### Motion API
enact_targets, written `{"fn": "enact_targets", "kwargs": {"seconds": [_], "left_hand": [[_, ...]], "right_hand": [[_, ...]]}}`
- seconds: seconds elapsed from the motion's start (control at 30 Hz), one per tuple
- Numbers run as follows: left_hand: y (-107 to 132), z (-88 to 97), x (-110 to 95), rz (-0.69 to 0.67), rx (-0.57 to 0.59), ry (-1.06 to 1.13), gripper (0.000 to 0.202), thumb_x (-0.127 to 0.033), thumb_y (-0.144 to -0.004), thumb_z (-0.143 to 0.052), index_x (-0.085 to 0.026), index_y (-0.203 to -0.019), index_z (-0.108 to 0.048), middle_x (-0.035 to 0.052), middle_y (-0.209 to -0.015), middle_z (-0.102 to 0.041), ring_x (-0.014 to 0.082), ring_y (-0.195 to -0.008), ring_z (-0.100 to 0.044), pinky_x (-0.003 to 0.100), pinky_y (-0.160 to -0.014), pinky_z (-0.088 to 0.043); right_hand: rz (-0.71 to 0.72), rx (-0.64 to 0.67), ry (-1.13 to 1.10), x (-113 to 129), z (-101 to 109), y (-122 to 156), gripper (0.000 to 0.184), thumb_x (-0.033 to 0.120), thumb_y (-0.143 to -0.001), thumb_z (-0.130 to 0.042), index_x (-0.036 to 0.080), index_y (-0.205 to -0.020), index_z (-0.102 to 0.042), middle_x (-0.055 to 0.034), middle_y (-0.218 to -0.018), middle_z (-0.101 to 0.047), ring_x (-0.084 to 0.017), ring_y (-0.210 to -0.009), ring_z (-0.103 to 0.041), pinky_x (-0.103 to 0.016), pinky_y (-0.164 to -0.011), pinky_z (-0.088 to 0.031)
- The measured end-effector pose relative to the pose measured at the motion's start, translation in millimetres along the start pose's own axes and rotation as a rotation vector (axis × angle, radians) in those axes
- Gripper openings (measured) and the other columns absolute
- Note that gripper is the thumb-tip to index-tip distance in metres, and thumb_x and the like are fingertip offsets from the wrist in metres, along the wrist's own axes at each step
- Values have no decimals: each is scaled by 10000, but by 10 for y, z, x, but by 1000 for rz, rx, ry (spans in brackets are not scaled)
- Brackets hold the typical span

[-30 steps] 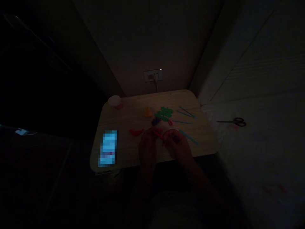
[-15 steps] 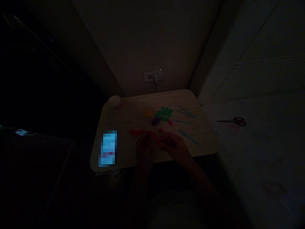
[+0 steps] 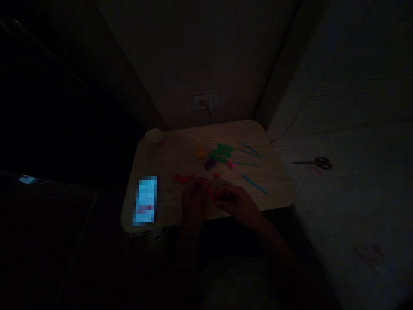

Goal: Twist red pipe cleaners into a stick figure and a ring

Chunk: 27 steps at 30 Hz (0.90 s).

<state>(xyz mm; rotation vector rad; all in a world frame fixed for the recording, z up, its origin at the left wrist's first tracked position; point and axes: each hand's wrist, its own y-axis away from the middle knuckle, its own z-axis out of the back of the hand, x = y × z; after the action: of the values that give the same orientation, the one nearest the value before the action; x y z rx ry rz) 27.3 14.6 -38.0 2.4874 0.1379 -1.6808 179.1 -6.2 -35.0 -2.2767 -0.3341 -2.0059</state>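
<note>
In the head view, a slim red strip of soft, clay-like material (image 3: pixel 211 193) is lying between both hands, its long axis slanting from the left hand (image 3: pixel 194 194) down to the right hand (image 3: pixel 237 200). The right fingers are pinching its lower end; the left are curling beside its upper end, grip too dark to tell. Beyond are resting one small red ball (image 3: pixel 217 175), one orange mound (image 3: pixel 199 152), one purple cluster (image 3: pixel 211 163), and three thin blue sticks (image 3: pixel 247 164).

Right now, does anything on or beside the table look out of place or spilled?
Possibly the scissors: they lie off the table, on the pale surface at right. Reddish patches there look odd; too dim to identify.
</note>
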Motion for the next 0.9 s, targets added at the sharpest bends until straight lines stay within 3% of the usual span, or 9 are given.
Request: {"fn": "enact_targets", "kwargs": {"seconds": [0.27,0.47,0.67,0.77,0.9], "left_hand": [[-61,-72,-13,68,-58,-82,240,-375,-685,-887,-180,-706,-748,24,-744,-708,143,-724,-627,257,-704,-516],[-124,-136,-17,25,55,-230,155,-289,-694,-829,-189,-802,-781,38,-831,-779,166,-772,-694,278,-746,-552],[-193,-135,66,9,136,-286,151,-292,-722,-814,-183,-804,-749,47,-854,-780,192,-821,-726,309,-796,-582],[-225,-81,81,-107,139,-436,159,-305,-837,-741,-186,-940,-760,61,-925,-776,207,-881,-726,332,-841,-581],[-240,-41,68,-434,177,-941,258,-188,-971,-558,-180,-1117,-770,97,-1024,-700,235,-976,-670,395,-939,-544]], "right_hand": [[10,-21,71,-43,24,32,105,265,-811,-791,220,-903,-766,-27,-867,-788,-188,-798,-728,-316,-756,-582],[44,-127,227,17,97,0,165,329,-852,-765,219,-975,-753,-36,-886,-788,-183,-777,-716,-303,-732,-555],[97,-225,286,67,93,-110,148,349,-872,-709,205,-887,-735,-8,-701,-721,-153,-615,-643,-270,-608,-487],[67,-236,279,4,118,-129,188,383,-874,-679,200,-860,-722,3,-652,-681,-147,-568,-606,-259,-552,-446],[53,-271,313,-98,183,-139,207,381,-862,-639,192,-877,-720,-11,-691,-690,-156,-591,-600,-269,-571,-448]]}}
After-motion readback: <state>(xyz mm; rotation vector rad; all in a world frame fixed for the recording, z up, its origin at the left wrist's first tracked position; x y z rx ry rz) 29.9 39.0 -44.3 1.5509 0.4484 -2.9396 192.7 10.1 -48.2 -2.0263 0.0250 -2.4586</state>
